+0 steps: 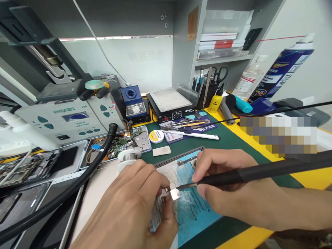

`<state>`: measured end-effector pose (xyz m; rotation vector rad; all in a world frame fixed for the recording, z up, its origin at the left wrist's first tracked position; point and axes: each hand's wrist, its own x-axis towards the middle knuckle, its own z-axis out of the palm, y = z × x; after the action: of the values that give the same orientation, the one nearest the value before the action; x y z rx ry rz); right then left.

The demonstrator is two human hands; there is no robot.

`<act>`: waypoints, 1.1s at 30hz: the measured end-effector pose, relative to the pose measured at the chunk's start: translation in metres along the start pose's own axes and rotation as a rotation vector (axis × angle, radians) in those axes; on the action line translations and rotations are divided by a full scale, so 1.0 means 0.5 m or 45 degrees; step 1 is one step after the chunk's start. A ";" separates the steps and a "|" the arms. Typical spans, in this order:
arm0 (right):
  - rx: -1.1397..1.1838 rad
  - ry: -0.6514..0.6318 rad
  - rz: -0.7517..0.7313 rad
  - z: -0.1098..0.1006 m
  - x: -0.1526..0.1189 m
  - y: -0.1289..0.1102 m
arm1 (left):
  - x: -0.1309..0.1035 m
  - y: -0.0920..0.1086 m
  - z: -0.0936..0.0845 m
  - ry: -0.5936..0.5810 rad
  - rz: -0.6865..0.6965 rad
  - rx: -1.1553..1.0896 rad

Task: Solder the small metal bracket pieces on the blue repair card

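My left hand (135, 204) pinches a small square metal part (175, 194) between thumb and fingertips, just above a blue work mat (193, 211). My right hand (233, 188) grips a long black-handled tool (259, 171) like a pen; its thin metal tip (185, 186) touches the edge of the small part. Both hands rest low over the mat near the bench's front edge.
A soldering station (64, 121) and a thick black hose (77, 180) lie at left. A tray with phone boards (124, 141), a round tin (156, 136), a heating plate (169, 102), tweezers (192, 133), a yellow bottle (215, 102) and a spray can (282, 69) stand behind.
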<state>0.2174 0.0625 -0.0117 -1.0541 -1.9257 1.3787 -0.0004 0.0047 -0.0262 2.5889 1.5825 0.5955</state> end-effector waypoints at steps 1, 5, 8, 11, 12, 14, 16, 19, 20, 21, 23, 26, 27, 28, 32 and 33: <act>-0.003 0.000 -0.002 0.000 0.000 0.001 | 0.000 -0.001 0.000 0.000 0.000 -0.002; 0.010 -0.010 -0.028 -0.002 -0.004 0.010 | 0.000 -0.004 -0.002 -0.001 0.009 -0.056; 0.029 -0.019 -0.057 -0.002 -0.005 0.015 | 0.001 -0.006 -0.003 -0.004 0.035 -0.050; 0.044 -0.014 -0.055 -0.001 -0.006 0.015 | -0.002 -0.008 -0.002 0.003 0.039 -0.023; 0.048 -0.015 -0.058 -0.001 -0.006 0.014 | -0.004 -0.009 -0.003 -0.004 0.037 -0.020; 0.048 -0.014 -0.067 0.000 -0.005 0.013 | -0.008 -0.011 -0.004 -0.007 0.029 -0.020; 0.040 -0.013 -0.075 0.000 -0.005 0.013 | -0.012 -0.014 -0.006 0.010 0.024 -0.032; 0.033 -0.008 -0.098 0.001 -0.004 0.015 | -0.012 -0.014 -0.008 0.033 0.035 -0.067; 0.032 -0.006 -0.099 0.001 -0.004 0.016 | -0.011 -0.013 -0.008 0.030 0.040 -0.074; 0.032 -0.007 -0.096 0.001 -0.004 0.017 | -0.010 -0.012 -0.009 0.025 0.036 -0.074; 0.037 -0.016 -0.083 0.000 -0.005 0.017 | -0.007 -0.009 -0.010 0.017 0.035 -0.075; 0.053 -0.030 -0.072 -0.001 -0.007 0.016 | -0.004 -0.004 -0.011 0.012 0.043 -0.104; 0.060 -0.031 -0.076 -0.002 -0.007 0.016 | -0.003 -0.003 -0.012 0.022 0.049 -0.114; 0.064 -0.031 -0.078 -0.002 -0.008 0.016 | -0.003 -0.002 -0.013 0.025 0.049 -0.117; 0.055 -0.031 -0.071 0.000 -0.006 0.017 | -0.002 -0.001 -0.015 0.011 0.040 -0.103; 0.049 -0.031 -0.073 0.000 -0.005 0.018 | -0.001 -0.001 -0.015 0.003 0.036 -0.100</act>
<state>0.2214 0.0617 -0.0200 -0.9606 -1.9245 1.3969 -0.0036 0.0030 -0.0194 2.5585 1.4945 0.6489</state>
